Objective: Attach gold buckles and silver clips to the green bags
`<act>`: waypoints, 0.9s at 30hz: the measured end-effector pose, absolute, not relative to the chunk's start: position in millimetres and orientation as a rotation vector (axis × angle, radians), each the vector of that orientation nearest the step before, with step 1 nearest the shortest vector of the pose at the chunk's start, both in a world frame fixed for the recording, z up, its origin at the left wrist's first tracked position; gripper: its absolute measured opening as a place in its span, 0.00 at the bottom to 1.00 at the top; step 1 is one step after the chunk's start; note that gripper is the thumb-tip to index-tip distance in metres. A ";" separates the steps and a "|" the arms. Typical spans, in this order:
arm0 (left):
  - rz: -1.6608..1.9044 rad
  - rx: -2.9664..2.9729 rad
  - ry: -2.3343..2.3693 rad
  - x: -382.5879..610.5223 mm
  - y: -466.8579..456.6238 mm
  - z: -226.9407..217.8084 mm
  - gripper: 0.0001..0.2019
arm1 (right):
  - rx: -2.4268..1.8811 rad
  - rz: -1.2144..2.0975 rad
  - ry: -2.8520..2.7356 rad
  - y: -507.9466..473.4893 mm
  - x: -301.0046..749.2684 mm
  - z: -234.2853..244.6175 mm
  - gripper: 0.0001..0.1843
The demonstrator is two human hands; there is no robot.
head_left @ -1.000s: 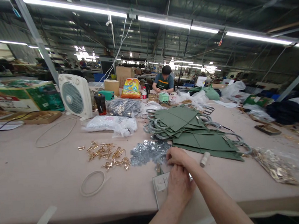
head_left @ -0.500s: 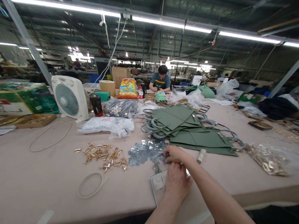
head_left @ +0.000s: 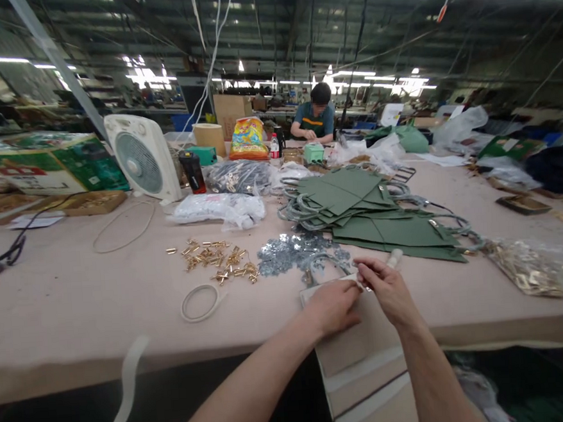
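Your left hand (head_left: pixel 334 307): fingers half curled over the beige panel (head_left: pixel 354 360), can't tell the grip | your right hand (head_left: pixel 386 287): fingertips nearly together by its top edge (can't tell what's pinched) | panel overhangs desk (head_left: pixel 251 322), so I'd brace it flat

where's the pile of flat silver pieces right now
In the head view, the silver pieces lie on the table just right of the gold-coloured pieces, left of the green panels and beyond the left hand.
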State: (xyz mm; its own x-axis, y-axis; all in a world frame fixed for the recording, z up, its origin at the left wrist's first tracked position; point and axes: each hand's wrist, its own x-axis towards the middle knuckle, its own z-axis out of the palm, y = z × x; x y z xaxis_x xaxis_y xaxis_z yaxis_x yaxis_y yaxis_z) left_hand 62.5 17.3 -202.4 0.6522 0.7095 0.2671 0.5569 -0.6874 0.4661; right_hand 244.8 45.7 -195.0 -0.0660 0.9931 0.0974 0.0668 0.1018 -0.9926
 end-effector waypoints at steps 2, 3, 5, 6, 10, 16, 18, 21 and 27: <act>0.665 2.567 0.985 42.1 8.2 -203.8 0.32 | -1.146 1.232 -1.264 23.4 246.3 -205.7 0.26; 0.728 2.550 1.030 32.1 2.5 -206.7 0.31 | -1.139 1.273 -1.222 13.4 244.8 -211.2 0.24; 0.896 2.451 1.174 14.1 -10.0 -216.2 0.28 | -1.122 1.332 -1.159 -2.7 237.7 -221.5 0.22; 0.979 2.374 1.251 6.9 -16.1 -222.1 0.26 | -1.117 1.347 -1.139 -8.2 232.6 -226.0 0.22; 1.088 2.078 1.403 -5.9 -33.5 -241.6 0.19 | -1.148 1.337 -1.170 -14.8 210.2 -237.8 0.23; 1.089 1.872 1.536 6.6 -38.6 -243.4 0.12 | -1.275 1.151 -1.447 -14.5 188.7 -240.6 0.24; 1.093 1.896 1.588 9.7 -39.0 -243.3 0.09 | -1.294 1.113 -1.453 -16.4 184.8 -239.8 0.24; 1.053 2.027 1.622 11.6 -40.8 -244.9 0.05 | -1.306 1.104 -1.414 -18.4 182.2 -238.4 0.24; 0.959 2.188 1.697 14.0 -41.8 -245.1 0.02 | -1.326 1.100 -1.427 -19.8 184.9 -233.9 0.22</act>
State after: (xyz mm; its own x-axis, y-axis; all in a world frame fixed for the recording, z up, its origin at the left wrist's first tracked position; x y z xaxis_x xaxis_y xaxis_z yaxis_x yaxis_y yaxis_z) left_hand 14.0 -41.8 -245.1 0.1248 0.9237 0.3623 0.7867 -0.3146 0.5312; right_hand 184.9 -19.8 -233.9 -0.0497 0.9983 0.0296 0.2256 0.0401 -0.9734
